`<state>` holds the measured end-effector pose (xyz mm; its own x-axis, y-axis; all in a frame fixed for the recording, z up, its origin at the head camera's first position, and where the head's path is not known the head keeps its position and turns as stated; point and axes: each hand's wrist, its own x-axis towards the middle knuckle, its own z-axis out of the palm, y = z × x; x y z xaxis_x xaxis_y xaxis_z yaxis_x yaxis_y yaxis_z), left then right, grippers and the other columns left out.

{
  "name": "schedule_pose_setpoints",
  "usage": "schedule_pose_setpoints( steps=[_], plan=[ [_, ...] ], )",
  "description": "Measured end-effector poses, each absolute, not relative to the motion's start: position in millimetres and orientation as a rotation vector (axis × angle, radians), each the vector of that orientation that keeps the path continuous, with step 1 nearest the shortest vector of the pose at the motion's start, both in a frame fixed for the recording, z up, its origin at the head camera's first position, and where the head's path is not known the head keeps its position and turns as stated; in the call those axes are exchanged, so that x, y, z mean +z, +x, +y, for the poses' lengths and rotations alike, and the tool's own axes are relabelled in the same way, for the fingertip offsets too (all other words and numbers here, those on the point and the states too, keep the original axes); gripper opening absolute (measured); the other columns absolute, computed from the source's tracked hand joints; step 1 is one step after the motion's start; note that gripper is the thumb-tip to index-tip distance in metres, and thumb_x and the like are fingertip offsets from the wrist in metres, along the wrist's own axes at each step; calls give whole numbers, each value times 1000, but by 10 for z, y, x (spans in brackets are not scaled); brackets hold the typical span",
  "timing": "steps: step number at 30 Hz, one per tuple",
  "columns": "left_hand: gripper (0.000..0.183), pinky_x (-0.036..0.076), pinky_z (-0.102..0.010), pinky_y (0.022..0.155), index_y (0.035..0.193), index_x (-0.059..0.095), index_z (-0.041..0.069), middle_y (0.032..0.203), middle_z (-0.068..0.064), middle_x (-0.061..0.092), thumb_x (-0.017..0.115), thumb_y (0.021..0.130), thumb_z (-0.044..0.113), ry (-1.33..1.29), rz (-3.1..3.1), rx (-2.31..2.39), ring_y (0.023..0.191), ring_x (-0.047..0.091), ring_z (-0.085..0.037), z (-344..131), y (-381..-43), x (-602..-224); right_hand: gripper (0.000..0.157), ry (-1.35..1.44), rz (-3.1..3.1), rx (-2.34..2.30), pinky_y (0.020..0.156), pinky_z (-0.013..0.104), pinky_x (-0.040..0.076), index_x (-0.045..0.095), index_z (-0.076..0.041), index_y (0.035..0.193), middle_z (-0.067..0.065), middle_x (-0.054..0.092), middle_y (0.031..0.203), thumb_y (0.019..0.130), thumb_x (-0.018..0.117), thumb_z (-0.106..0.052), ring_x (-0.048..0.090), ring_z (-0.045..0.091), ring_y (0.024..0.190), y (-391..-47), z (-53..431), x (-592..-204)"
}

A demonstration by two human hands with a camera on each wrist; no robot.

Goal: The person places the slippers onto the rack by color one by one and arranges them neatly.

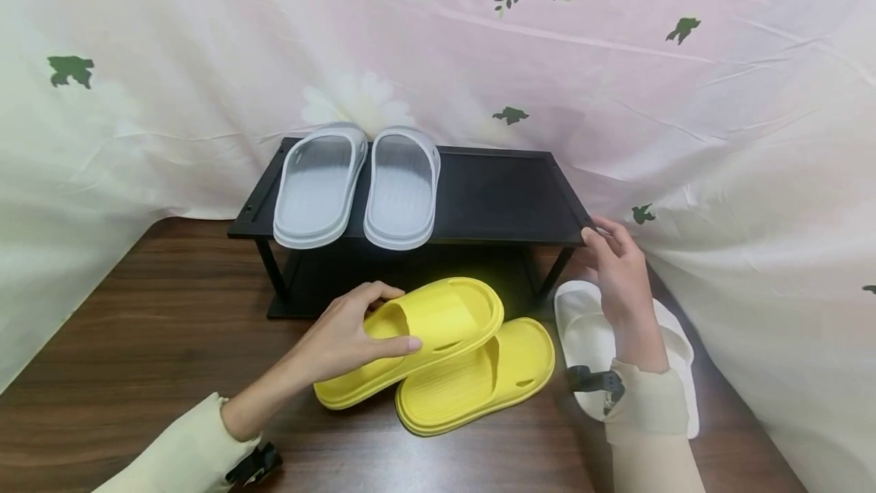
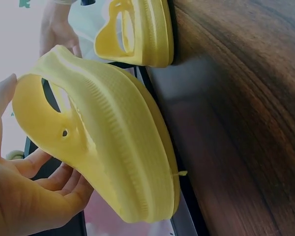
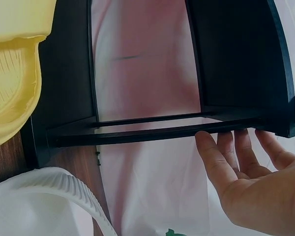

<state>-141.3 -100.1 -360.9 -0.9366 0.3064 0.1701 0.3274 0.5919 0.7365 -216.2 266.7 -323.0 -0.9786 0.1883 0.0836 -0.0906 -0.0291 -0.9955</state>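
Note:
My left hand holds a yellow slipper at the opening of its strap, thumb on the near side and fingers on the far side. That slipper is tilted, its toe towards the rack, and overlaps a second yellow slipper lying on the wooden surface. In the left wrist view the held slipper shows its ridged sole edge. With my right hand I grip the front right corner of a black two-tier shoe rack. Its fingers reach beneath the top board beside the side bar.
Two grey slippers stand side by side on the left half of the top shelf. White slippers lie right of the rack, partly behind my right forearm. A patterned cloth hangs behind and along both sides of the wooden surface.

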Motion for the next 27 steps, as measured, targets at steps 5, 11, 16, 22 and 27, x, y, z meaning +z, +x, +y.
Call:
schedule_pose_setpoints(
  steps=[5, 11, 16, 22, 27],
  plan=[
    [69, 50, -40, 86, 128, 64, 18, 123, 1, 64, 82, 76, 59, -556, -2772, -1297, 108, 58, -20, -967, -1404, -3591, 49, -110, -2049, 2113, 82, 23, 55, 50, -15, 146, 0, 57, 120, 102, 64, -28, 64, 18, 101, -2166, 2665, -3232],
    [70, 50, -39, 86, 128, 64, 18, 123, 3, 64, 83, 75, 60, -554, -2760, -1286, 108, 58, -18, -922, -1398, -3555, 50, -116, -2058, 2103, 81, 22, 55, 49, -15, 147, 0, 57, 120, 102, 64, -28, 64, 18, 102, -2172, 2671, -3235],
    [70, 50, -40, 86, 127, 64, 20, 122, 4, 63, 81, 75, 63, -567, -2753, -1273, 108, 57, -18, -877, -1395, -3515, 49, -115, -2048, 2115, 81, 23, 55, 50, -16, 146, 0, 58, 120, 102, 64, -28, 65, 18, 101, -2175, 2680, -3239],
    [69, 50, -40, 88, 127, 64, 24, 123, 8, 62, 83, 72, 62, -562, -2732, -1298, 109, 57, -15, -810, -1395, -3487, 48, -112, -2043, 2126, 82, 23, 55, 50, -16, 146, 0, 57, 121, 102, 64, -28, 64, 18, 102, -2179, 2681, -3240],
    [68, 50, -39, 88, 126, 63, 26, 124, 10, 61, 84, 71, 61, -562, -2717, -1315, 110, 57, -14, -767, -1392, -3460, 50, -114, -2056, 2109, 84, 25, 55, 49, -15, 148, 0, 57, 121, 102, 63, -28, 65, 18, 103, -2180, 2680, -3243]
  ],
)
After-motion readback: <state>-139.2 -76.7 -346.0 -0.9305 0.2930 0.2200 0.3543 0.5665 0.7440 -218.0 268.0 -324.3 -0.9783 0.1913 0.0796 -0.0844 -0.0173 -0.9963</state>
